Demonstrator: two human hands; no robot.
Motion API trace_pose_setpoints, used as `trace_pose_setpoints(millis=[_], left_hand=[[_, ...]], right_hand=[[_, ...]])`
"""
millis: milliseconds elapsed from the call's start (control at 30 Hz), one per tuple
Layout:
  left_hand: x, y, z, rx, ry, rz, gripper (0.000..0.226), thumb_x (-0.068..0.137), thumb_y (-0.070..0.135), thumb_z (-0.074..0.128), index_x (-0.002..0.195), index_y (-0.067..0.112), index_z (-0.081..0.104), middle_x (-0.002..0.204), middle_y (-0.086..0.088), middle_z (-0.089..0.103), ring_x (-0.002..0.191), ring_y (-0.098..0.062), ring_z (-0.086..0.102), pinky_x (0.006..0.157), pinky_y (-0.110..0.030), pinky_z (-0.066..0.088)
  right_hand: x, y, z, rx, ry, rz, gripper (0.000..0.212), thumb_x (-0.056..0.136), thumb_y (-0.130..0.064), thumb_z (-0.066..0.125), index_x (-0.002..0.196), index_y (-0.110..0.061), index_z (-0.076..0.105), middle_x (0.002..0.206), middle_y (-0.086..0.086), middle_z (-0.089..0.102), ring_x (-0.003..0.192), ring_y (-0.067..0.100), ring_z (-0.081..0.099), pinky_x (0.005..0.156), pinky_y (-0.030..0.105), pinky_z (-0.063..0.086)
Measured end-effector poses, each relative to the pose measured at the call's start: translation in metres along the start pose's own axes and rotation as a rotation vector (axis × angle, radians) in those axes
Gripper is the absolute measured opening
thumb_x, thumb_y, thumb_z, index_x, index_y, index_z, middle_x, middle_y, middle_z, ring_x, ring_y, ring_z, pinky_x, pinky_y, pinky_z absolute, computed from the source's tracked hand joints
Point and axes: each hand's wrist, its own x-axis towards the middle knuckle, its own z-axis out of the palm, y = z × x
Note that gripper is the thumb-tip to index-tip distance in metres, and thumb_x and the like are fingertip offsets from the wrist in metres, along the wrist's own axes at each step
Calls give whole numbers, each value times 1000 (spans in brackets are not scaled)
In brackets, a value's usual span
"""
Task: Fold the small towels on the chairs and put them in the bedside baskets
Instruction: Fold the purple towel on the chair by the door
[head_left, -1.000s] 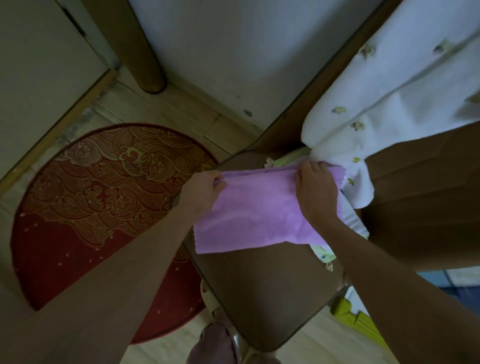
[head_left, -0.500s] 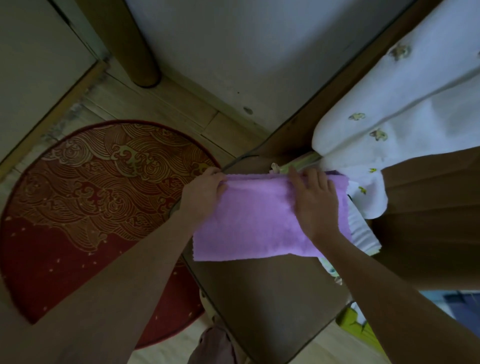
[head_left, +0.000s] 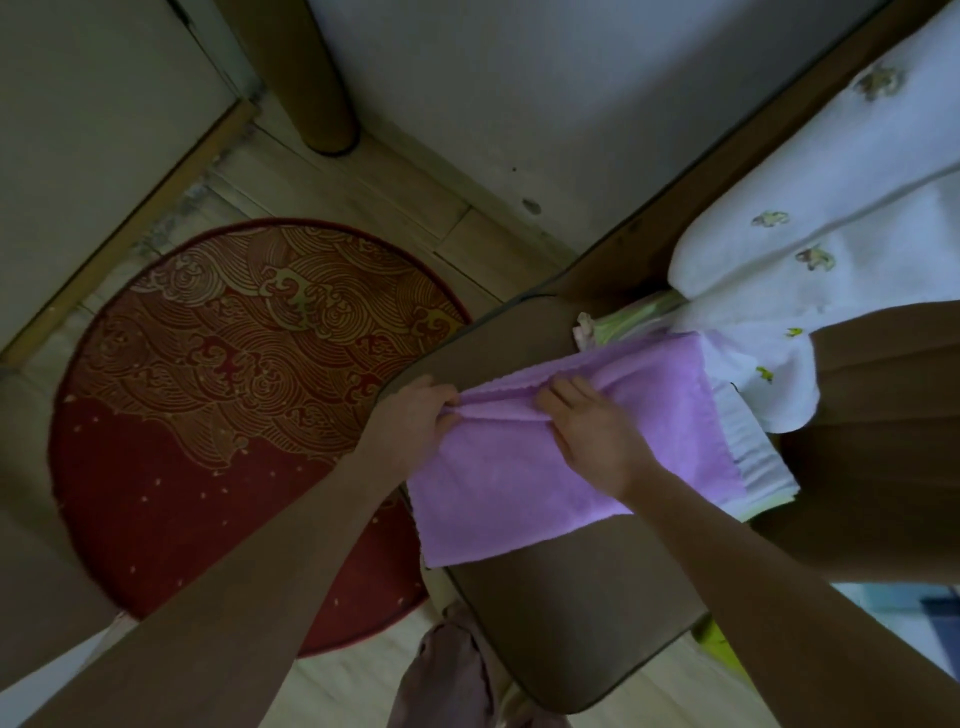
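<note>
- Lies across the brown chair seat (head_left: 571, 613), the purple towel (head_left: 519, 488), long axis running from near-left to far-right, far-right end spilling over a stack of pale towels (head_left: 753, 457) at the seat's right edge.
- Sits at the towel's far-left corner, the left hand (head_left: 415, 415), fingers curled and pinching the upper edge, a small ridge of cloth bunched between thumb and fingers.
- Rests mid-way along that same far edge, the right hand (head_left: 592, 431), palm down on the towel, fingers slightly bent, tips gripping the rolled hem; cannot tell whether the thumb is under the cloth.
- Both hands touching the towel, close together on the far edge; most of the towel lying toward the near side and to the right of the fingers, so the free right end is nearer the right hand.
- Probably a fold across the long axis next, bringing one end over the other; judged from the grip only.
- Looks soft and fleecy, already doubled along its length by the look of the layered far edge, surface mostly flat with a crease between the hands.
- Near-left corner hanging slightly past the seat edge over the red round rug (head_left: 234, 389).
- No basket in view; white patterned bedding (head_left: 831, 234) hanging at far right.
</note>
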Motion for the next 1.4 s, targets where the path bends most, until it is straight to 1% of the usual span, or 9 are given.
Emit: trace_pose_setpoints(millis=[267,467,667,833,933,1033,1133,1300,1400], left_hand=[[-11,-5,6,-25,57,-52,19,97,21,54,100,6,65,97,-9,51,85,-22,53,75,-38,47],[-16,-5,6,9,137,-80,23,99,28,51,103,8,63,107,-6,47,86,-19,53,68,-33,46],[-21,7,0,50,328,46,24,97,29,51,98,9,65,103,-6,52,70,-16,54,52,-34,49],[-8,6,6,150,303,-96,23,96,24,54,109,8,63,117,-13,51,102,-28,51,74,-41,49],[3,17,11,194,312,-23,20,93,21,56,104,9,66,110,-16,57,100,-33,52,80,-42,42],[20,41,19,164,223,126,38,92,32,40,103,8,67,102,-14,62,93,-34,56,79,-41,42],[40,66,33,194,108,132,32,98,30,46,118,12,61,117,-10,58,107,-31,51,89,-40,35],[68,101,58,146,187,181,33,96,28,55,122,9,59,117,-14,58,106,-33,52,87,-41,38],[78,120,62,73,256,177,35,93,30,60,120,7,59,115,-16,57,102,-35,53,84,-43,42]], right_hand=[[30,-10,0,7,-6,142,51,84,-3,61,134,-4,54,135,19,53,119,39,50,95,50,45],[19,3,-9,-46,102,255,13,81,1,61,93,-2,64,94,18,61,88,37,56,70,42,48],[12,8,-24,-96,230,274,9,81,3,62,89,-1,63,91,16,60,84,33,53,67,38,44],[16,3,-20,-55,254,413,20,89,-6,58,108,0,61,113,19,58,102,36,52,77,40,46],[-1,2,-21,-8,246,445,30,91,-19,49,114,-2,58,120,19,56,107,37,50,86,43,41],[-31,8,-30,62,352,584,35,89,-24,45,113,-3,58,116,18,58,103,37,51,85,43,37],[-53,20,-37,225,408,801,41,89,-28,42,114,-1,59,111,18,60,105,38,53,90,45,38],[-68,35,-34,335,375,929,35,89,-28,51,108,0,61,98,18,60,96,39,56,87,51,43],[-70,39,-30,362,380,947,29,90,-19,62,113,-1,61,105,18,58,101,37,53,91,50,41]])
